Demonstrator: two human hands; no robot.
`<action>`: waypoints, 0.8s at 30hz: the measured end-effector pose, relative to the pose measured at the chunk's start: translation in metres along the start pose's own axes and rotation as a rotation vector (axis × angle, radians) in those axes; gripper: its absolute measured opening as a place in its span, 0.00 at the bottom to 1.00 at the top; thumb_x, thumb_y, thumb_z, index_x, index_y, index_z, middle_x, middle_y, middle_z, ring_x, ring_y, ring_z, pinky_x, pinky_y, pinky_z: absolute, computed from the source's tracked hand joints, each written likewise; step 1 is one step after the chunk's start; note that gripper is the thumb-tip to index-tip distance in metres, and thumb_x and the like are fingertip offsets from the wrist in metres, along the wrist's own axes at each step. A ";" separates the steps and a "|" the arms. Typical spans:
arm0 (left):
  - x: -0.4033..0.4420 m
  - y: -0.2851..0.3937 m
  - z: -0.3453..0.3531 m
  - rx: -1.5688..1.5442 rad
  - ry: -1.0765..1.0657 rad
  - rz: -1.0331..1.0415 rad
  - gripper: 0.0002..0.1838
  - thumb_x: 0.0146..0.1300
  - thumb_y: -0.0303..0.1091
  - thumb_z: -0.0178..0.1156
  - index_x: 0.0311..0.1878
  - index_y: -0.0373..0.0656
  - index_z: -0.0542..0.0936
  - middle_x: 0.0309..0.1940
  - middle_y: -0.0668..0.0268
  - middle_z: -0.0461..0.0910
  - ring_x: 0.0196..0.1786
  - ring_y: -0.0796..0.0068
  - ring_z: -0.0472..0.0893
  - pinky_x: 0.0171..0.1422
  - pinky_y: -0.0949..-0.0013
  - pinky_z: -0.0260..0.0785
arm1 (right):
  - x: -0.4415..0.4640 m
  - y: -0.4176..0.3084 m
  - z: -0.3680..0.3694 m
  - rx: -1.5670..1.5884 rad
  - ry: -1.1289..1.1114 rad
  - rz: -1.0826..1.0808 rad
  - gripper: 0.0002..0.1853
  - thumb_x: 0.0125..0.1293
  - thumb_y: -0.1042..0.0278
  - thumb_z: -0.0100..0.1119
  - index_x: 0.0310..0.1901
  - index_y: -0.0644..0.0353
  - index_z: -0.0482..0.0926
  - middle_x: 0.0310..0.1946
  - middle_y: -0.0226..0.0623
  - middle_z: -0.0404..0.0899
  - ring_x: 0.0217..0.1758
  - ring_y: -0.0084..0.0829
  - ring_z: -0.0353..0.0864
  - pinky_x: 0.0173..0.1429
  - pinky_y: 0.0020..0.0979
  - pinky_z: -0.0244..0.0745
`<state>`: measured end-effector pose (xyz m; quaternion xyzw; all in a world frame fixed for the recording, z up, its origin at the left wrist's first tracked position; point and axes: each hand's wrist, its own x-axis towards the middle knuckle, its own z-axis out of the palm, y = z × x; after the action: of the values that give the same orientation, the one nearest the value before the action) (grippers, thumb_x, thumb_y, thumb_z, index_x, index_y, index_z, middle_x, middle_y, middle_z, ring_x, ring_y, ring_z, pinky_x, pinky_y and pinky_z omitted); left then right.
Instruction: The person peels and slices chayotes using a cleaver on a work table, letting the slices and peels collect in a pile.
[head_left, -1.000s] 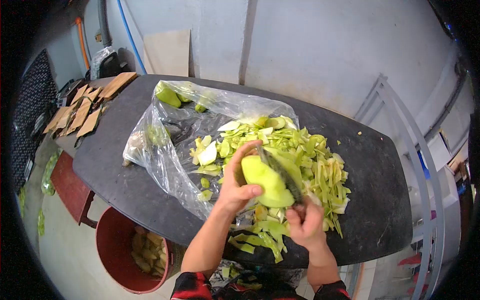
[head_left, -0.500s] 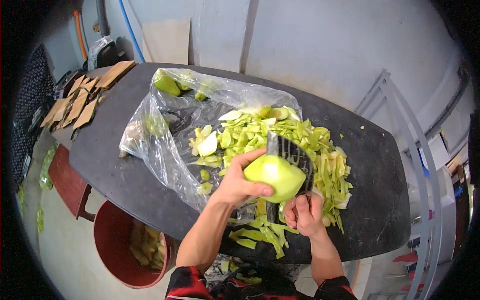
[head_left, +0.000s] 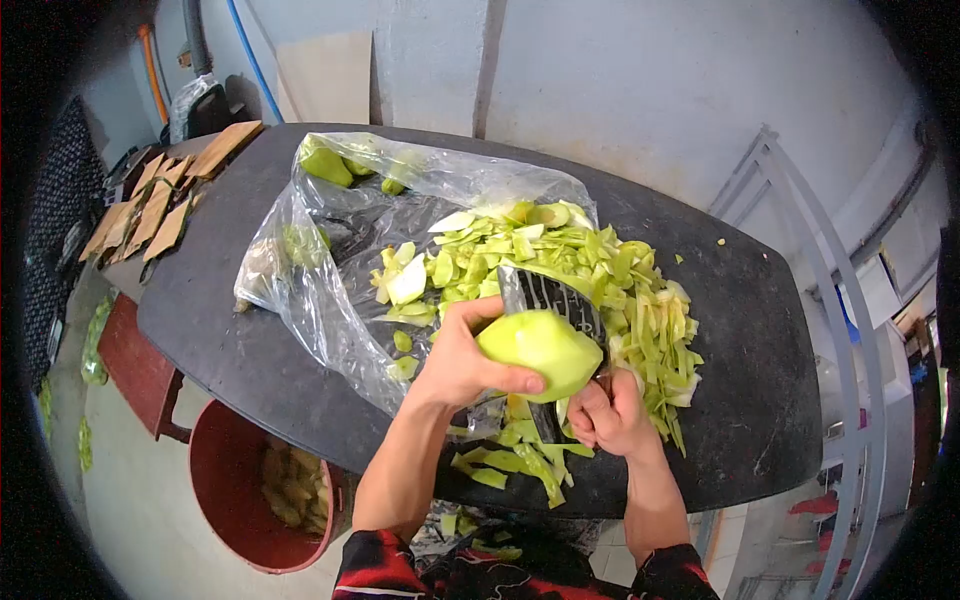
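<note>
My left hand (head_left: 458,362) grips a smooth, pale green peeled fruit (head_left: 542,358) from its left side, thumb along the near face. Closed round the handle of a broad, dark-bladed knife (head_left: 528,290) is my right hand (head_left: 612,415), just right of the fruit. The blade stands behind the fruit, wet and streaked, partly hidden by it; whether its edge touches the skin I cannot tell. Beyond and to the right lies a heap of green peelings (head_left: 650,325). More strips of peel (head_left: 510,462) lie near the table's front edge.
A clear plastic bag (head_left: 325,305) spreads over the dark table (head_left: 755,410), with whole green fruits (head_left: 325,163) at its far end. Flat brown pieces (head_left: 160,215) lie at the left. A red bucket (head_left: 215,510) stands below; a metal railing (head_left: 850,380) rises at right.
Both hands, the fruit and the knife have shifted slightly left in view. The blade leans a little further left. Both grips stay the same.
</note>
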<state>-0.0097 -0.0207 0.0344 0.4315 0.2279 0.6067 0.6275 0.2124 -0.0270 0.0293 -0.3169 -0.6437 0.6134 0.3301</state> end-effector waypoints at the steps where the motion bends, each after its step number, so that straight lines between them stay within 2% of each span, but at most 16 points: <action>1: -0.001 0.001 -0.003 0.099 -0.061 0.011 0.38 0.35 0.22 0.81 0.56 0.31 0.79 0.46 0.60 0.85 0.45 0.73 0.84 0.55 0.68 0.77 | 0.000 0.001 0.002 0.008 0.011 -0.020 0.24 0.77 0.54 0.49 0.23 0.60 0.66 0.13 0.28 0.67 0.12 0.20 0.65 0.16 0.26 0.59; 2: -0.002 -0.002 -0.001 0.096 -0.056 0.005 0.38 0.35 0.22 0.81 0.56 0.31 0.79 0.46 0.60 0.85 0.45 0.73 0.84 0.55 0.68 0.77 | -0.001 0.003 0.005 0.019 0.020 -0.035 0.24 0.77 0.54 0.48 0.23 0.60 0.66 0.12 0.28 0.67 0.12 0.20 0.65 0.16 0.26 0.59; 5: 0.001 -0.010 0.008 -0.223 0.106 0.024 0.35 0.34 0.23 0.81 0.52 0.32 0.81 0.44 0.62 0.86 0.45 0.74 0.84 0.55 0.68 0.76 | 0.002 0.011 0.014 0.076 0.054 -0.063 0.25 0.77 0.52 0.49 0.23 0.60 0.66 0.12 0.28 0.68 0.12 0.20 0.65 0.16 0.26 0.60; 7: 0.000 -0.007 0.004 -0.174 0.075 0.017 0.35 0.34 0.24 0.81 0.52 0.33 0.81 0.43 0.62 0.86 0.44 0.74 0.84 0.55 0.68 0.76 | 0.000 0.005 0.004 0.013 0.025 -0.025 0.26 0.76 0.50 0.50 0.22 0.60 0.66 0.12 0.28 0.67 0.12 0.20 0.65 0.16 0.26 0.60; 9: -0.002 -0.006 -0.007 0.087 -0.036 -0.008 0.37 0.37 0.22 0.80 0.57 0.32 0.78 0.46 0.61 0.85 0.45 0.74 0.84 0.56 0.66 0.77 | 0.000 0.005 0.000 -0.056 -0.006 0.018 0.28 0.75 0.47 0.51 0.22 0.61 0.66 0.12 0.28 0.67 0.12 0.20 0.66 0.16 0.26 0.60; 11: -0.001 -0.011 -0.002 0.058 -0.015 -0.012 0.38 0.36 0.23 0.80 0.57 0.32 0.78 0.46 0.61 0.85 0.44 0.74 0.84 0.56 0.67 0.76 | 0.001 0.011 0.004 0.010 0.004 -0.055 0.30 0.73 0.42 0.53 0.22 0.61 0.67 0.12 0.28 0.68 0.13 0.20 0.67 0.16 0.25 0.61; 13: 0.001 -0.016 0.007 -0.225 0.076 0.032 0.36 0.35 0.24 0.81 0.55 0.33 0.79 0.44 0.62 0.85 0.44 0.74 0.84 0.56 0.68 0.76 | 0.003 0.011 0.011 0.043 0.010 -0.060 0.31 0.72 0.41 0.53 0.22 0.61 0.67 0.12 0.28 0.68 0.12 0.20 0.68 0.16 0.25 0.61; 15: 0.001 -0.015 0.002 -0.191 0.066 0.031 0.37 0.36 0.24 0.80 0.55 0.32 0.79 0.45 0.62 0.85 0.45 0.73 0.84 0.56 0.67 0.76 | 0.003 0.008 0.008 0.070 0.019 -0.071 0.31 0.72 0.40 0.53 0.22 0.61 0.67 0.12 0.28 0.68 0.12 0.21 0.68 0.16 0.25 0.61; 17: -0.001 -0.018 -0.006 0.023 -0.001 0.007 0.37 0.38 0.23 0.79 0.57 0.32 0.77 0.46 0.61 0.84 0.46 0.72 0.84 0.56 0.66 0.77 | 0.001 0.004 -0.004 -0.044 -0.066 -0.031 0.31 0.72 0.39 0.52 0.23 0.61 0.67 0.12 0.28 0.67 0.13 0.20 0.68 0.16 0.25 0.61; 18: 0.000 -0.019 -0.003 0.022 -0.001 0.007 0.37 0.38 0.23 0.79 0.57 0.32 0.77 0.46 0.61 0.84 0.46 0.72 0.84 0.56 0.66 0.77 | 0.001 0.007 -0.001 -0.045 -0.066 -0.030 0.31 0.72 0.39 0.52 0.23 0.61 0.67 0.12 0.28 0.67 0.13 0.20 0.68 0.16 0.25 0.61; 20: 0.002 -0.023 0.006 -0.178 0.074 0.046 0.36 0.38 0.25 0.80 0.56 0.33 0.78 0.45 0.61 0.84 0.45 0.72 0.84 0.55 0.66 0.77 | 0.003 0.015 0.008 0.045 0.013 -0.050 0.31 0.72 0.38 0.52 0.24 0.61 0.67 0.13 0.28 0.67 0.13 0.20 0.66 0.16 0.25 0.61; 23: 0.002 -0.024 0.009 -0.264 0.100 0.059 0.34 0.40 0.28 0.80 0.55 0.34 0.79 0.44 0.62 0.85 0.45 0.72 0.84 0.54 0.67 0.77 | 0.005 0.008 0.014 0.100 -0.014 -0.062 0.30 0.71 0.38 0.52 0.27 0.62 0.68 0.14 0.28 0.67 0.13 0.20 0.66 0.16 0.25 0.61; 24: 0.001 -0.022 0.006 -0.170 0.059 0.058 0.34 0.41 0.28 0.79 0.55 0.34 0.79 0.43 0.62 0.85 0.44 0.72 0.84 0.54 0.67 0.77 | 0.003 0.006 0.009 0.079 -0.024 -0.003 0.29 0.72 0.39 0.53 0.29 0.63 0.68 0.14 0.28 0.67 0.13 0.20 0.66 0.16 0.25 0.61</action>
<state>0.0077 -0.0187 0.0192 0.3649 0.1814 0.6545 0.6368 0.2038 -0.0297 0.0228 -0.2956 -0.6234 0.6415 0.3355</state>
